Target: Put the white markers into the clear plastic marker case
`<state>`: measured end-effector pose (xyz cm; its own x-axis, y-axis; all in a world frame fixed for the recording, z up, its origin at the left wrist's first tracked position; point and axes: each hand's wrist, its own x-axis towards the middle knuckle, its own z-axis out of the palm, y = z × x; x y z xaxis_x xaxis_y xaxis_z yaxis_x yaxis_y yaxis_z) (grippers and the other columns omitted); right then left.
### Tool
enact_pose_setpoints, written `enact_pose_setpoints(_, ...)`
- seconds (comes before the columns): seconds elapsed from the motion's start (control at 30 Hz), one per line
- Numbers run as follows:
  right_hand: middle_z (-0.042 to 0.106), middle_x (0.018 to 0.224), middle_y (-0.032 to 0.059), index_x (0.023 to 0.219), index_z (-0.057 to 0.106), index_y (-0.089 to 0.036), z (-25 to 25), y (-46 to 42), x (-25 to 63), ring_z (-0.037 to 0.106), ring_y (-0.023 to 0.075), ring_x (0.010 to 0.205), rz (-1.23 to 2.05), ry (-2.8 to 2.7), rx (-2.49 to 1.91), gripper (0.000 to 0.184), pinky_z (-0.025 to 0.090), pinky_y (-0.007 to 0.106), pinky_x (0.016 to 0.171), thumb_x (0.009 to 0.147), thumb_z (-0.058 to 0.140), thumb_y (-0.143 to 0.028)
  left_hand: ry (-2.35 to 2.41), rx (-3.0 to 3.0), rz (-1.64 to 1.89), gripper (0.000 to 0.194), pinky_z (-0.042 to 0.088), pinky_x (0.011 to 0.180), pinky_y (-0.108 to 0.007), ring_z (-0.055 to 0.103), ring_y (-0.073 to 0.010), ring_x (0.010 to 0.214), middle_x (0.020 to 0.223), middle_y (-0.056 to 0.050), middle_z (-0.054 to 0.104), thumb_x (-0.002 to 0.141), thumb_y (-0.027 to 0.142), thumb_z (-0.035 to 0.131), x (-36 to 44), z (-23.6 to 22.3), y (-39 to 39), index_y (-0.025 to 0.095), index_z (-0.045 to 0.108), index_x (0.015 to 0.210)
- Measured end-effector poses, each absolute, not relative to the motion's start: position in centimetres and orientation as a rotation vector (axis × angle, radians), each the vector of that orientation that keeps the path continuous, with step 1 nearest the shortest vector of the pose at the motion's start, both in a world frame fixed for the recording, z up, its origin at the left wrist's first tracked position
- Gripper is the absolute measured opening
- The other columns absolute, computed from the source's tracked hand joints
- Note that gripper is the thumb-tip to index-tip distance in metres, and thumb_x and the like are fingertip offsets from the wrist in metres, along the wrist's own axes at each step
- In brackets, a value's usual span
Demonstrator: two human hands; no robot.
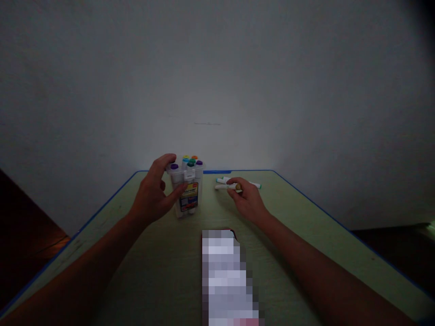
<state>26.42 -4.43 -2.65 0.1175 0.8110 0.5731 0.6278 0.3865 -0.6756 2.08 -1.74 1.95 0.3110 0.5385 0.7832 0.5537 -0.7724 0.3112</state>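
A clear plastic marker case [200, 183] stands upright on the table, left of centre, with a printed label on its front. Several markers with purple, green, blue, yellow and orange ends [192, 161] stick up inside it. My left hand [154, 192] grips the case from its left side, thumb on the front and fingers at the rim. In my right hand [248, 199] a white marker [221, 187] is pinched, lying level with a brownish end by the fingers. Behind that hand other white markers [255, 184] with teal ends lie on the table, partly hidden.
The pale green table [163, 271] has a blue edge and meets a plain grey wall [217, 81] at the back. A phone-like object [227, 280], its surface blurred into blocks, lies at the front middle between my forearms.
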Motion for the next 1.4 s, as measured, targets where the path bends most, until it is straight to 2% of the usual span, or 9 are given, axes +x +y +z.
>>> enact_pose_setpoints(0.4,0.056,0.071,0.002,0.091,0.063,-0.016,-2.47,-4.4,26.66,0.047,0.0123,0.057,0.223,-1.566,-1.322,0.022,0.036,0.024,0.052,0.074,0.052,-0.026,-1.077,-2.51,-1.488,0.056,0.046,0.053,-0.024,0.055,-0.0218,0.095,0.13,-0.014,0.045,0.077,0.032,0.058,1.92,1.7,-1.47,0.018,0.039,0.127)
enact_pose_setpoints(0.9,0.057,0.071,0.0031,0.092,0.061,-0.015,-2.37,-4.41,26.9,0.048,0.0132,0.058,0.273,-1.564,-1.339,0.023,0.035,0.024,0.051,0.076,0.052,-0.029,-1.063,-2.52,-1.485,0.057,0.044,0.05,-0.022,0.054,-0.0191,0.091,0.131,-0.013,0.045,0.077,0.032,0.06,1.81,1.66,-1.32,0.019,0.039,0.128)
enact_pose_setpoints(1.4,0.054,0.068,0.0025,0.091,0.06,-0.016,-2.35,-4.37,26.96,0.045,0.013,0.056,0.288,-1.569,-1.338,0.027,0.033,0.024,0.05,0.076,0.049,-0.035,-1.043,-2.515,-1.49,0.056,0.044,0.05,-0.02,0.053,-0.02,0.097,0.129,-0.013,0.046,0.077,0.03,0.061,1.87,1.7,-1.45,0.016,0.04,0.127)
